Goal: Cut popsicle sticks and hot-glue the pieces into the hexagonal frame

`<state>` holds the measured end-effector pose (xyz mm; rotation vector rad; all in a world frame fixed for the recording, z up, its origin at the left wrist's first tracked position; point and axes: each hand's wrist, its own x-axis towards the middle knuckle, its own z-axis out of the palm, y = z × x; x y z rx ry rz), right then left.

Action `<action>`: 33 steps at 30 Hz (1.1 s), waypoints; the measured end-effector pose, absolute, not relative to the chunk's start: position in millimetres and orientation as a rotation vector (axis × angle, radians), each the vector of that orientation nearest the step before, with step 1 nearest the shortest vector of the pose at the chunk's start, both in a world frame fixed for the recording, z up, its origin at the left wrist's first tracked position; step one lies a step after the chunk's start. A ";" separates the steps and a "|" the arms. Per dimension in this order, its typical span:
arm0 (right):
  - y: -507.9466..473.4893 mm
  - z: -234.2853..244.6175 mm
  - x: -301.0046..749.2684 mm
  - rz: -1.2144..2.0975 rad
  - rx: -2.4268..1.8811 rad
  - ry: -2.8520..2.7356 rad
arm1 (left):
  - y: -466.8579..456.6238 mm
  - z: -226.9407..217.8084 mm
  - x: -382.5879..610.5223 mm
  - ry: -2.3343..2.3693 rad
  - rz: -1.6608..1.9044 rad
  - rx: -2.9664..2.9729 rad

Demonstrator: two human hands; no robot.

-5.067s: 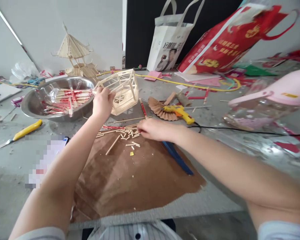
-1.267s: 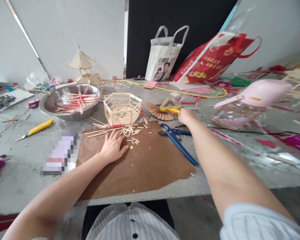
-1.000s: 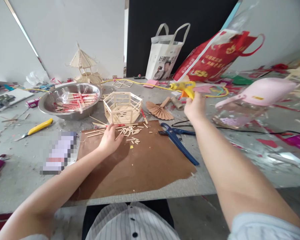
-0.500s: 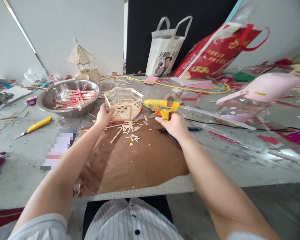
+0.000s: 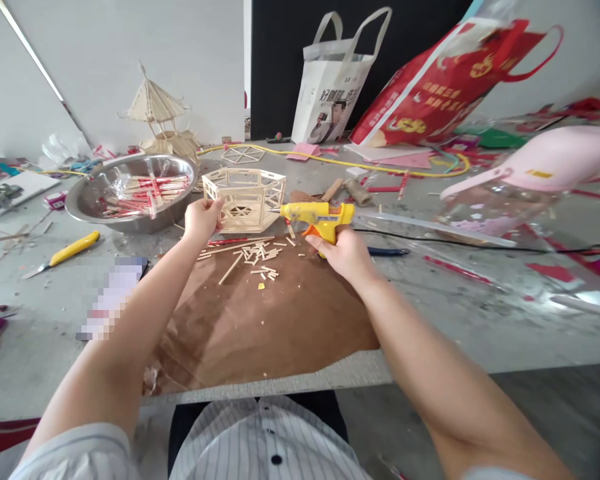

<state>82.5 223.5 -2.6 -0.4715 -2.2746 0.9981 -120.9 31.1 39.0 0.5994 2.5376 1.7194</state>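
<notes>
My left hand (image 5: pixel 203 219) is closed on the left side of a many-sided wooden stick frame (image 5: pixel 250 225), with lattice pieces in its walls. My right hand (image 5: pixel 347 252) grips the handle of a yellow glue gun (image 5: pixel 317 215). The gun points left, and its nozzle tip is at the right side of the frame; whether it touches cannot be told. A long clear glue stick (image 5: pixel 430 229) sticks out of its back. Short cut sticks (image 5: pixel 260 255) lie in a loose pile on a brown sheet (image 5: pixel 275 320) in front of the frame.
A steel bowl (image 5: pixel 75 212) of red-wrapped chopsticks stands at left, a stick pavilion model (image 5: pixel 157 107) behind it. A yellow utility knife (image 5: pixel 74 249) and a phone (image 5: pixel 114 293) lie left. Bags (image 5: pixel 330 93) stand at the back, a pink-lidded jar (image 5: pixel 510 193) right.
The frame is turned and tipped slightly in my left hand. My right hand has brought the glue gun a little left and lower, beside the frame. The view has shifted slightly.
</notes>
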 end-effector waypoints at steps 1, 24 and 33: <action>224.0 -3.5 82.8 1.044 -0.461 -2.279 | 26.5 35.7 -119.3 2.543 1.716 0.600; 199.0 -4.6 85.6 1.220 -0.498 -2.255 | -16.9 8.5 -97.5 2.802 1.523 0.650; 197.1 0.7 87.0 1.321 -0.510 -2.333 | -20.4 9.0 -98.5 2.913 1.630 0.642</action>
